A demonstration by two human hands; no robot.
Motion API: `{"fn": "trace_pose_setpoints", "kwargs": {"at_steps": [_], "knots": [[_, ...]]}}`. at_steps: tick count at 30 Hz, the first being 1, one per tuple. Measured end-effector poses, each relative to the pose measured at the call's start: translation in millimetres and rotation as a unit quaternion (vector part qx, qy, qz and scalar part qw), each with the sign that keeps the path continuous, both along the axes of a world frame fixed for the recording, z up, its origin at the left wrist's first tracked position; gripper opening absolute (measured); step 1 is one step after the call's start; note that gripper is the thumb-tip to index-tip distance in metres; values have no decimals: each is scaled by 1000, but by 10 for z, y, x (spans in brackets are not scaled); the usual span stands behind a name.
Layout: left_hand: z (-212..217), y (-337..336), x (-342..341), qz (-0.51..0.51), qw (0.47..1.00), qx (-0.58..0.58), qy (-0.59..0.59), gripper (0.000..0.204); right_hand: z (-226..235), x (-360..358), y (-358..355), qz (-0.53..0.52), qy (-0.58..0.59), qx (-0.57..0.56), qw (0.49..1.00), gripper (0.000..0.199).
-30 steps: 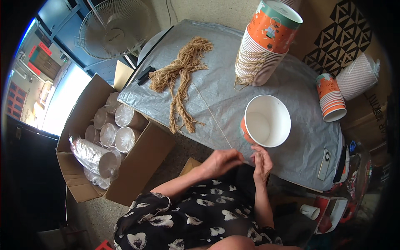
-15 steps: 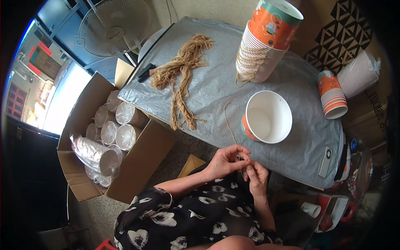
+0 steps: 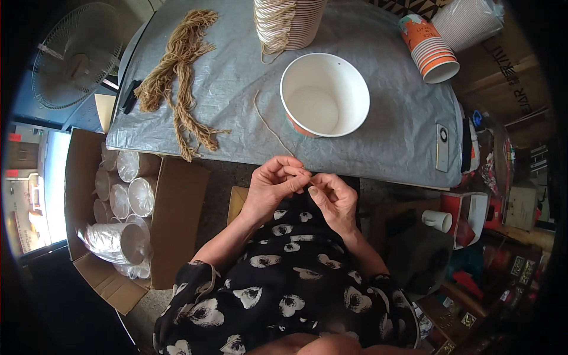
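Note:
My left hand (image 3: 273,184) and my right hand (image 3: 335,202) meet just in front of the table's near edge. Both are closed in a pinch, fingertips almost touching. A thin tan cord (image 3: 271,130) runs from the tabletop into my left fingers, and its end seems to lie between the two pinches, mostly hidden. Beyond my hands, a white-lined paper bucket (image 3: 351,94) with an orange outside stands upright, its mouth facing me. A small dark hole shows near its far rim. Farther back rises a stack of paper buckets (image 3: 305,26) with cord loops hanging down its side.
A bundle of tan cords (image 3: 177,65) lies on the grey-covered table (image 3: 390,139), beside a black object (image 3: 130,97). Orange paper cups (image 3: 429,50) and a silver-grey flat object (image 3: 442,148) are at right. An open carton (image 3: 180,219) of wrapped cups stands left; a fan (image 3: 77,59) is behind.
My view has tilted down and shifted, so the table's things appear higher and farther left. Both hands stay pinched close together, with the cord still at the left fingers.

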State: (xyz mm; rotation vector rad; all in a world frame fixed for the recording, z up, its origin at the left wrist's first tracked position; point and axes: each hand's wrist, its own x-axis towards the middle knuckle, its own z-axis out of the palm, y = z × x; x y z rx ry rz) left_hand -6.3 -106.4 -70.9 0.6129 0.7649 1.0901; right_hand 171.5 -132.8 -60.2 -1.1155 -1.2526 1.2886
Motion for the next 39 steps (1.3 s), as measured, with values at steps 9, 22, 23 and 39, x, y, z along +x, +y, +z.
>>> {"fn": "trace_pose_setpoints", "kwargs": {"at_steps": [9, 22, 23, 39], "knots": [[-75, -57, -32, 27, 999, -13, 29, 27, -24, 29, -14, -82, -100, 104, 986, 7], [-113, 86, -141, -237, 955, 37, 173, 25, 148, 225, -39, 7, -258, 191, 947, 9], [-84, 49, -185, -252, 950, 40, 183, 25, 194, 237, -48, 24, -271, 208, 939, 9], [5, 54, -595, -305, 912, 50, 271, 32, 615, -199, 599, 197, -308, 280, 888, 13]]}}
